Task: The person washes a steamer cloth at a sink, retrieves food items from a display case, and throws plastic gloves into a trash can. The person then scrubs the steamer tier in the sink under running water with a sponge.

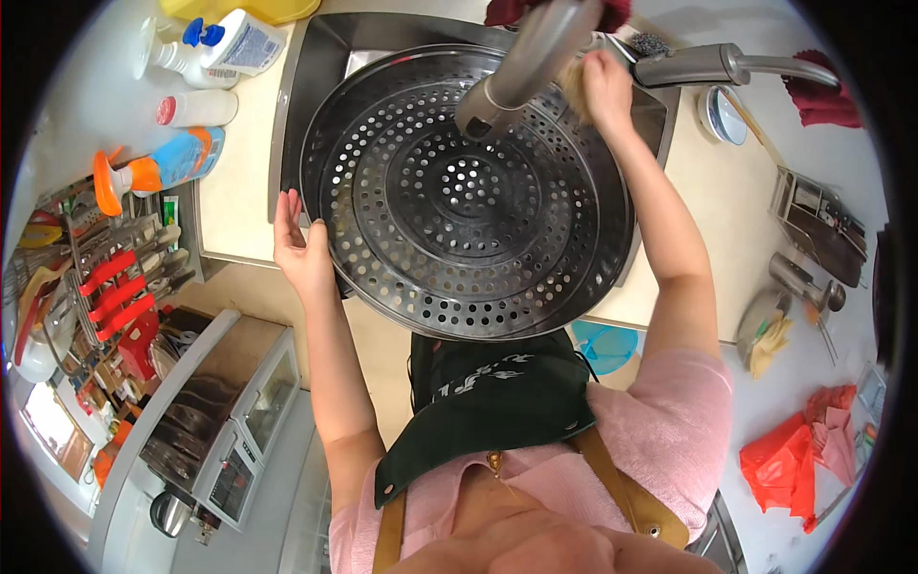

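A large round metal steamer tray with many holes [466, 237] lies tilted over the kitchen sink [283, 143], its near rim close to the dark apron. My left hand [305, 247] is at the tray's left rim, thumb against the edge and fingers raised outside it. My right hand [608, 90] grips a tan scrubbing pad [575, 90] at the tray's far right rim; the pad's exact kind is unclear. The metal faucet [495, 93] reaches over the tray and hides part of it. No running water can be made out.
Pump bottles [247, 43] and an orange-and-blue spray bottle [186, 159] stand left of the sink. A steel-wool scrubber [649, 44], a bowl [723, 115] and a knife rack [817, 222] are on the right. A blue basin [606, 348] sits below the counter.
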### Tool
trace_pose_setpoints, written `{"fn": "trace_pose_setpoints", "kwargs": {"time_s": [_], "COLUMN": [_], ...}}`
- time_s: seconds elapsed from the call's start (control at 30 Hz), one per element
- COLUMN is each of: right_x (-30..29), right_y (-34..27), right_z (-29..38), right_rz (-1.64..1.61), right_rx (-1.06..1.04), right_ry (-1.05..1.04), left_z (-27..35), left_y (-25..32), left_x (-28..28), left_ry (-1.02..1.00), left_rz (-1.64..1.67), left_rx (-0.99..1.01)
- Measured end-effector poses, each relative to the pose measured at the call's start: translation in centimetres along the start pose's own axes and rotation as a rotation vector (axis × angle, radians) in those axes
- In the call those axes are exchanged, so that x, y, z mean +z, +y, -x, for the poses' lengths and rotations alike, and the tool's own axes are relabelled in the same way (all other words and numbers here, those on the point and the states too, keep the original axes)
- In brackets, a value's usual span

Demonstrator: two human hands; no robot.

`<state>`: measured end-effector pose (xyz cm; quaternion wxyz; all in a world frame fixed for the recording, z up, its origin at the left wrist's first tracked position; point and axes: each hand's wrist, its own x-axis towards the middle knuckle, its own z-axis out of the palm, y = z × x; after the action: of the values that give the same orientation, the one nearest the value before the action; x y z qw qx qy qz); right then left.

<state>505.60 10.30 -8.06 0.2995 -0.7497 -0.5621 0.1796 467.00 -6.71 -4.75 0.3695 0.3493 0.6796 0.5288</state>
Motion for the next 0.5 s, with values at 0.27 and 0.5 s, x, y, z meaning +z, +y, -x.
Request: {"fn": "trace_pose_setpoints", "kwargs": {"time_s": [0.27, 0.5], "right_x": [1.5, 5.0], "right_y": [-2.6, 3.1], "right_z": [-10.3, -10.3], "right_rz": [0.279, -0.116], "right_rx": [0.171, 0.132], "right_ry": [0.03, 0.09], "left_z": [-0.2, -0.6], "left_y": [0.5, -0.2], "left_x": [0.3, 0.4], "left_ry": [-0.008, 0.0], "left_rz": [-0.033, 0.038], "left_rx": [-0.019, -0.024]}}
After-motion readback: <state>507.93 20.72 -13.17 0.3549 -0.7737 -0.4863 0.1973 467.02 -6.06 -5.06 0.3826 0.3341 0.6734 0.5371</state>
